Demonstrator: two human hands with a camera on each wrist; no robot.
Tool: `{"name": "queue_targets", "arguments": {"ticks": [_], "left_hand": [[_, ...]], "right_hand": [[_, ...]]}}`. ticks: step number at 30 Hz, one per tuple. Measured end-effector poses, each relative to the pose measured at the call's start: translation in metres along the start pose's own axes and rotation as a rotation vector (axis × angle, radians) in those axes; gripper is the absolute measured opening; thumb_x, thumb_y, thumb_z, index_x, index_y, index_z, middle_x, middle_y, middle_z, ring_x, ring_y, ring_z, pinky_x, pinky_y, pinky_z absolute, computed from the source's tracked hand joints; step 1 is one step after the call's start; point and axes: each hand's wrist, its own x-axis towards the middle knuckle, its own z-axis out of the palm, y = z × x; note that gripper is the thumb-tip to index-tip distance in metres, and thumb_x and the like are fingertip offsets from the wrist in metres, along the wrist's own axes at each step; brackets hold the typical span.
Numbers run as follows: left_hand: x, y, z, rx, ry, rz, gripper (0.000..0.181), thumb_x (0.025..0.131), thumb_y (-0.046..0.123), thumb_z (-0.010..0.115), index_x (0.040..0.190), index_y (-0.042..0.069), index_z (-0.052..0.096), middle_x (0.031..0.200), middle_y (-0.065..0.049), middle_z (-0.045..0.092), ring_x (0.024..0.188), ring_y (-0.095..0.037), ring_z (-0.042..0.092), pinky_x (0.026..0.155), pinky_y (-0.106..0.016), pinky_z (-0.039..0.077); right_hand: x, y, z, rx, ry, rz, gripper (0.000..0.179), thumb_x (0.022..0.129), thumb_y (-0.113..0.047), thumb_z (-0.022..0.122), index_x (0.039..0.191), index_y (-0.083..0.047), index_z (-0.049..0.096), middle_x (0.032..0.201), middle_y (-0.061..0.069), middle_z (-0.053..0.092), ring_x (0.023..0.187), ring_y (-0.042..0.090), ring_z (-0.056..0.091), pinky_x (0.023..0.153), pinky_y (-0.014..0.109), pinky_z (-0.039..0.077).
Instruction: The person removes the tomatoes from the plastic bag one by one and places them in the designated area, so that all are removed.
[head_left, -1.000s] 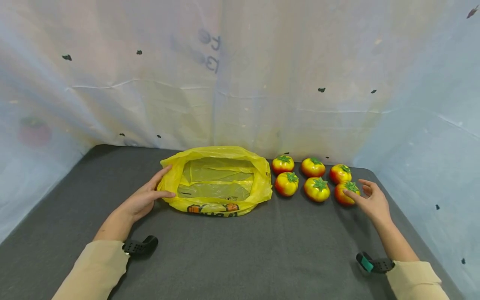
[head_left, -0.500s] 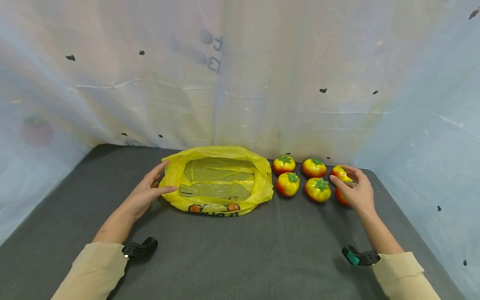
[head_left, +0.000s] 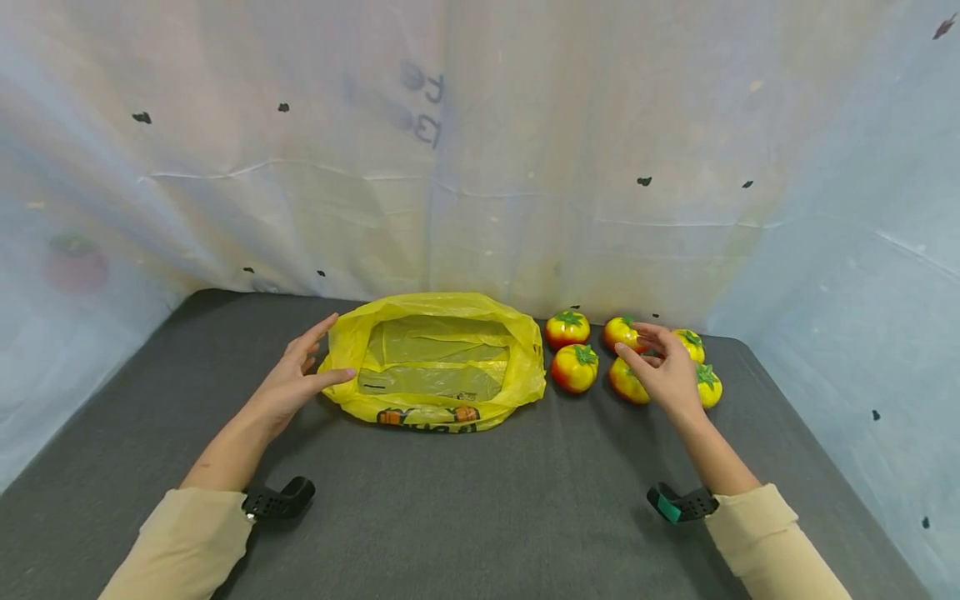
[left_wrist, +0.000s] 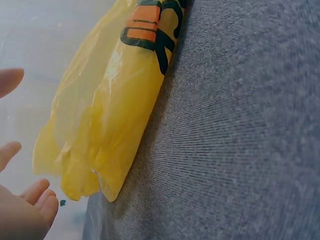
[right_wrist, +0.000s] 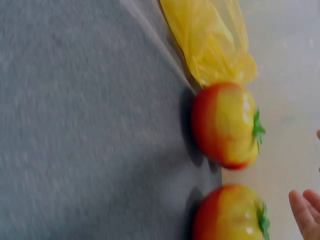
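Note:
A yellow plastic bag point(head_left: 525, 358) lies on the dark table with its wide mouth facing up. My left hand point(head_left: 288, 387) is spread at the bag's left end, thumb over the rim; the left wrist view has these fingers beside the crumpled bag end point(left_wrist: 100, 165). To the right of the bag stand several glossy red-and-yellow tomatoes with green leafy tops, in two rows. My right hand point(head_left: 669, 371) hovers over the middle pair with its fingers loosely bent, partly hiding the back tomato point(head_left: 619, 333) and the front tomato point(head_left: 627, 382). Its fingertips point(right_wrist: 302, 212) show beside the tomatoes in the right wrist view.
Nearest the bag are a back tomato point(head_left: 567, 330) and a front tomato point(head_left: 574, 369). Two more, a back tomato point(head_left: 692, 345) and a front tomato point(head_left: 708, 387), sit right of my right hand. A pale plastic sheet point(head_left: 480, 167) rises behind the grey table point(head_left: 465, 508).
My right hand has moved left, from the rightmost tomatoes to over the middle pair. My left hand has barely shifted at the bag's rim. The tomatoes and bag stay in place.

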Motion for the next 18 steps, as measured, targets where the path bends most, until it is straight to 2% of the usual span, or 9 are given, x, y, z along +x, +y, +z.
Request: {"name": "queue_targets", "arguments": {"ticks": [1,4,8,11,18], "left_hand": [[-0.001,0.001,0.0,0.019,0.005,0.008,0.091,0.09,0.028,0.066,0.155,0.032,0.003,0.158,-0.019,-0.013,0.139,-0.056,-0.001,0.1,-0.076,0.017],[-0.004,0.001,0.002,0.07,0.02,0.04,0.09,0.089,0.031,0.067,0.156,0.028,0.006,0.159,-0.019,-0.008,0.138,-0.056,0.004,0.099,-0.075,0.022],[-0.007,0.001,0.004,0.139,0.049,0.085,0.089,0.088,0.031,0.068,0.156,0.02,0.011,0.158,-0.021,-0.002,0.138,-0.054,0.005,0.099,-0.074,0.022],[-0.009,0.002,0.005,0.178,0.077,0.111,0.087,0.088,0.029,0.068,0.155,0.015,0.015,0.156,-0.023,0.002,0.139,-0.05,0.004,0.099,-0.074,0.019],[-0.014,0.005,0.008,0.195,0.122,0.16,0.079,0.088,0.027,0.068,0.152,0.01,0.025,0.153,-0.025,0.012,0.136,-0.048,0.013,0.103,-0.069,0.022]], "right_hand": [[0.0,-0.001,0.003,0.001,-0.005,-0.009,0.053,0.093,-0.033,0.062,0.133,-0.001,0.05,0.136,0.02,0.048,0.124,0.036,0.048,0.099,0.051,0.043],[-0.002,-0.004,0.011,-0.028,-0.012,-0.029,0.052,0.092,-0.034,0.064,0.131,-0.002,0.052,0.134,0.019,0.05,0.12,0.036,0.051,0.094,0.029,0.048],[-0.004,-0.008,0.02,-0.063,-0.021,-0.065,0.048,0.091,-0.033,0.065,0.129,-0.005,0.055,0.131,0.015,0.053,0.116,0.032,0.055,0.087,0.024,0.05],[-0.005,-0.011,0.025,-0.056,-0.03,-0.089,0.045,0.091,-0.029,0.066,0.128,-0.006,0.057,0.13,0.013,0.055,0.117,0.031,0.054,0.091,0.045,0.05],[-0.01,-0.015,0.036,-0.018,-0.068,-0.098,0.043,0.091,-0.026,0.066,0.127,-0.004,0.057,0.13,0.014,0.055,0.119,0.032,0.053,0.09,0.048,0.05]]}}
